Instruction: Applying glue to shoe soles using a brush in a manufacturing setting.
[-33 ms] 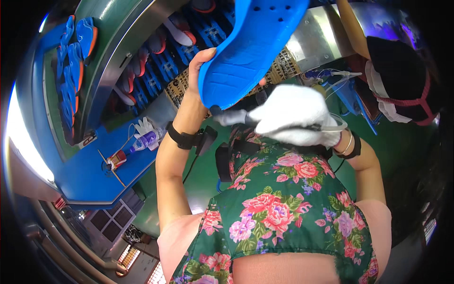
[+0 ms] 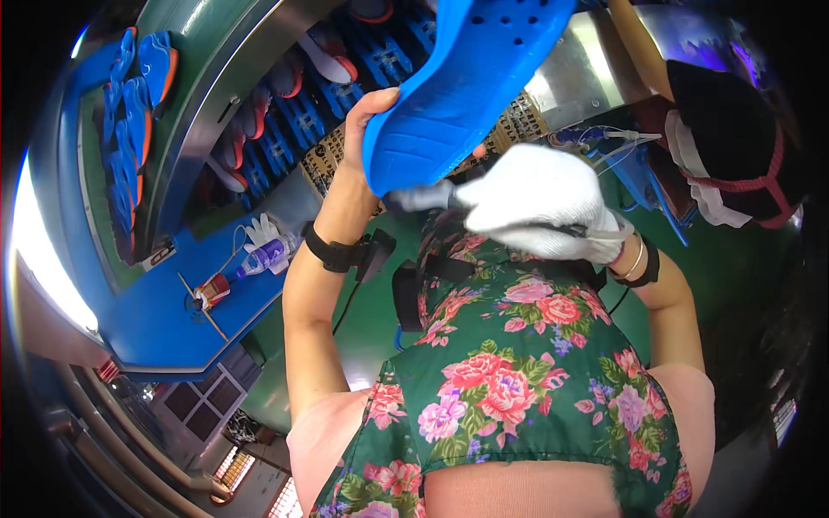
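My bare left hand [image 2: 367, 125] is closed on a blue shoe sole [image 2: 449, 108] with small holes near its far end. The thumb lies on the sole's left edge, and a fingertip shows past its right edge. A white knitted glove covers my right hand [image 2: 535, 203], which is closed round a slim brush [image 2: 423, 197]. The brush tip is dark, blurred and at the sole's near rim; I cannot tell whether it touches. A clear tube [image 2: 611, 231] runs along the gloved hand toward the wrist.
Blue soles with orange edges [image 2: 138, 112] stand at far left. Shoes and blue holders [image 2: 332, 69] line the far side. A blue shelf [image 2: 155, 324] at left bears a purple-labelled bottle [image 2: 266, 256] and a red can [image 2: 211, 292]. Another person in a black cap [image 2: 721, 129] is at right.
The gloved right hand has shifted slightly with the brush, whose tip is a little further right along the near rim. The sole's far end has moved slightly right.
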Demonstrator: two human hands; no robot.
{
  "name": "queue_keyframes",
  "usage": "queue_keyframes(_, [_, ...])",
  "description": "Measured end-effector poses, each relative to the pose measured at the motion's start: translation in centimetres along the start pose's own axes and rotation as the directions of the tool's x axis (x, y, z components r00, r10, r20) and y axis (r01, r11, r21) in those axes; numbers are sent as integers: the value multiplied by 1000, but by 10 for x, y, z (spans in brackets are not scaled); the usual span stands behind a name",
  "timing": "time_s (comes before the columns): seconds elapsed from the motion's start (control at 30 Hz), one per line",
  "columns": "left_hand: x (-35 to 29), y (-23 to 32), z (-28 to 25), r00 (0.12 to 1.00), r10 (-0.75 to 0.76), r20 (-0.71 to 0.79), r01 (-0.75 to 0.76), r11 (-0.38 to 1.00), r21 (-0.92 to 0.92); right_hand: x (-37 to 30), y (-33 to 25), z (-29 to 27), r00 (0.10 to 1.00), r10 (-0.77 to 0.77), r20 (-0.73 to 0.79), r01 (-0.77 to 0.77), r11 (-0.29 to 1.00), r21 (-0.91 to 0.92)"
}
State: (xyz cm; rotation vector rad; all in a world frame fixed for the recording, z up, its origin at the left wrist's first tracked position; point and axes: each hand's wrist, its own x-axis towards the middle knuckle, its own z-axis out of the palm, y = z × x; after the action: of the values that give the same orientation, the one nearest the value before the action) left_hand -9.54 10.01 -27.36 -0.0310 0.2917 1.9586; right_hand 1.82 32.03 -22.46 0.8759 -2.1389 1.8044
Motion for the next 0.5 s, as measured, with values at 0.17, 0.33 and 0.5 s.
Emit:
queue_keyframes(0.17, [1, 10, 3, 999, -1, -52, 5, 998, 65, -11, -1, 8, 982, -91, 164, 129, 962, -239])
queue_keyframes(0.33, [-2, -4, -6, 995, 98, 5, -98, 995, -2, 2, 8, 5, 986, 154, -64, -132, 957, 257])
queue_keyframes(0.5, [26, -15, -13, 953, 302, 41, -299, 952, -61, 4, -1, 17, 997, 54, -53, -66, 968, -243])
